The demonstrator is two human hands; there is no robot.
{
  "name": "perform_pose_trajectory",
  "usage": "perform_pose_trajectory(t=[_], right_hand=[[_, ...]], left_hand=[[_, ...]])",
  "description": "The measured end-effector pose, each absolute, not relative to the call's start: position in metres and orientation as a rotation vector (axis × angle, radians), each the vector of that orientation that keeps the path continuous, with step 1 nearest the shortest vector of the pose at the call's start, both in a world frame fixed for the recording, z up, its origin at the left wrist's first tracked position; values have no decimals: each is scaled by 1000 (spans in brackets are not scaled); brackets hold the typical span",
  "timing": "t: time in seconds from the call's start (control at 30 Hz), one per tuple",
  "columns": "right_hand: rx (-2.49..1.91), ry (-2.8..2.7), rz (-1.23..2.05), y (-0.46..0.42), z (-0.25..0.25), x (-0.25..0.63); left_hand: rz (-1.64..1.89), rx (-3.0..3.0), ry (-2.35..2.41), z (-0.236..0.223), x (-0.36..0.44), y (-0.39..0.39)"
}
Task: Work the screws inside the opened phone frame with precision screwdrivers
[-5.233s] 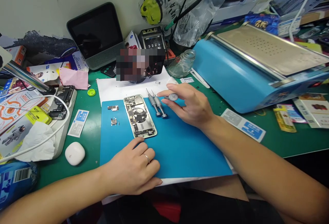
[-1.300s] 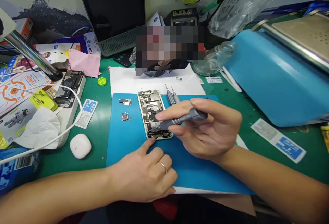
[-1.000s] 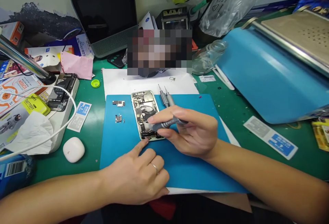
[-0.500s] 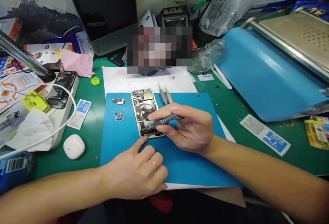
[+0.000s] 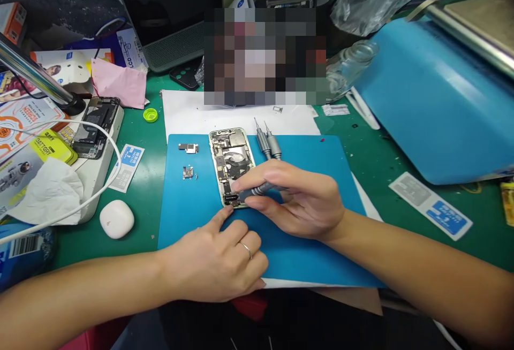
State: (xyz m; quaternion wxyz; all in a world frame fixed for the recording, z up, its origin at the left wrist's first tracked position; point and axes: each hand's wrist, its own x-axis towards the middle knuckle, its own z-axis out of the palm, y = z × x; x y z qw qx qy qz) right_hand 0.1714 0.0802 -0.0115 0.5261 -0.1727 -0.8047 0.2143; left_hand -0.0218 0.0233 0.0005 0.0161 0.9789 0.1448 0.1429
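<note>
An opened phone (image 5: 223, 164) with its inner parts exposed lies on a blue mat (image 5: 188, 216). My left hand (image 5: 219, 259) rests on the mat, its index finger stretched out to the phone's bottom edge and the other fingers curled with nothing seen in them. Over the phone's lower right, my right hand (image 5: 303, 197) pinches a grey screwdriver (image 5: 263, 188) between thumb and fingers; its tip is hard to make out. Two more grey screwdrivers (image 5: 268, 141) lie just beyond this hand. Small phone parts (image 5: 188, 148) and a tiny circuit piece (image 5: 188, 172) lie left of the phone.
White paper (image 5: 184, 112) lies behind the mat. A white rounded case (image 5: 116, 219), a white cable (image 5: 110, 179) and another opened phone (image 5: 96, 125) are at left. A glass jar (image 5: 351, 69), a label card (image 5: 431, 205) and a blue sheet (image 5: 421, 109) are at right.
The camera view has shifted, so the scene sits slightly higher and further right. My right hand has turned a little with the screwdriver; the left finger stays at the phone's bottom edge.
</note>
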Motion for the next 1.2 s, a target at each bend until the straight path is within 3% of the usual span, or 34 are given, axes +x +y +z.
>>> perform_pose_trajectory(t=[1.2], right_hand=[[-453,-1873,601,83,-18,171]], left_hand=[[407,3039,460,0,-22,22]])
